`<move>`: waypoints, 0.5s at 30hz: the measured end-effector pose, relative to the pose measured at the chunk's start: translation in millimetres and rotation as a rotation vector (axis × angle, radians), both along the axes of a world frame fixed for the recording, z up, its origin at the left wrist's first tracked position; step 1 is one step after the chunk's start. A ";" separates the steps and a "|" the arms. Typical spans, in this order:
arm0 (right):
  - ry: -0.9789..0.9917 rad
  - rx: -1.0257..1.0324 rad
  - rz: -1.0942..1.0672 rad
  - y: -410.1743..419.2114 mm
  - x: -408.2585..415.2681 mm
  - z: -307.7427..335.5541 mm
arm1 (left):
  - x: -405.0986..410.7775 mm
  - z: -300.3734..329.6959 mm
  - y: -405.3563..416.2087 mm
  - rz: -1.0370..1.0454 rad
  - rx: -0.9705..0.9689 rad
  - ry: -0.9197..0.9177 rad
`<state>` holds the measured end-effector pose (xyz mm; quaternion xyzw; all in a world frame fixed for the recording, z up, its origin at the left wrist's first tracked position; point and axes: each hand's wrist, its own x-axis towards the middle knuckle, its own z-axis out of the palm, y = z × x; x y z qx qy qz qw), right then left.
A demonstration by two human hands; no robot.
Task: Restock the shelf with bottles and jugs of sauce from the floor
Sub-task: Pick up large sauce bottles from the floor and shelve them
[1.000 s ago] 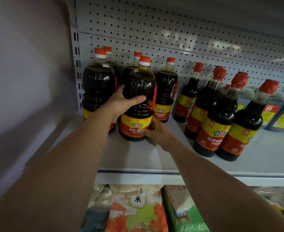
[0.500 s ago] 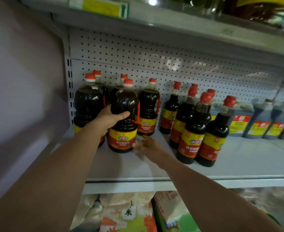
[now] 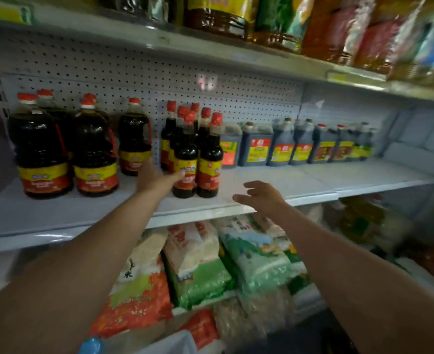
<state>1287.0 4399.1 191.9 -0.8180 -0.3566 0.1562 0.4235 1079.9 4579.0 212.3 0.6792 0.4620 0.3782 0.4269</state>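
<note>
Several large dark sauce jugs (image 3: pixel 95 154) with red caps stand at the left end of the white shelf (image 3: pixel 313 183). To their right is a cluster of slim dark bottles (image 3: pixel 209 159) with red caps. My left hand (image 3: pixel 154 178) reaches between the jugs and this cluster, fingers relaxed, with its thumb touching the label of the front slim bottle (image 3: pixel 185 152). Spread and holding nothing, my right hand (image 3: pixel 262 198) hovers over the shelf's front edge, to the right of the bottles.
A row of square dark jugs (image 3: pixel 257 149) with yellow-red labels runs along the back of the shelf to the right. Bags of rice (image 3: pixel 200 264) fill the shelf below. Packets and oil containers (image 3: pixel 218 16) sit on the shelf above.
My left hand has let go of the large jug and moved right to the slim bottles. My right hand has left the jug's base and swung right. The view has shifted right.
</note>
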 end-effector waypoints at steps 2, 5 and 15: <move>-0.116 -0.037 -0.020 -57.8 17.2 3.7 | 29.9 -1.7 -54.5 -0.133 0.050 0.004; -0.265 -0.115 -0.062 -145.5 40.0 10.9 | 75.5 -3.6 -139.2 -0.323 0.150 0.170; -0.376 -0.277 -0.268 -435.4 96.5 -17.4 | 193.7 -51.8 -398.0 -0.712 0.230 0.289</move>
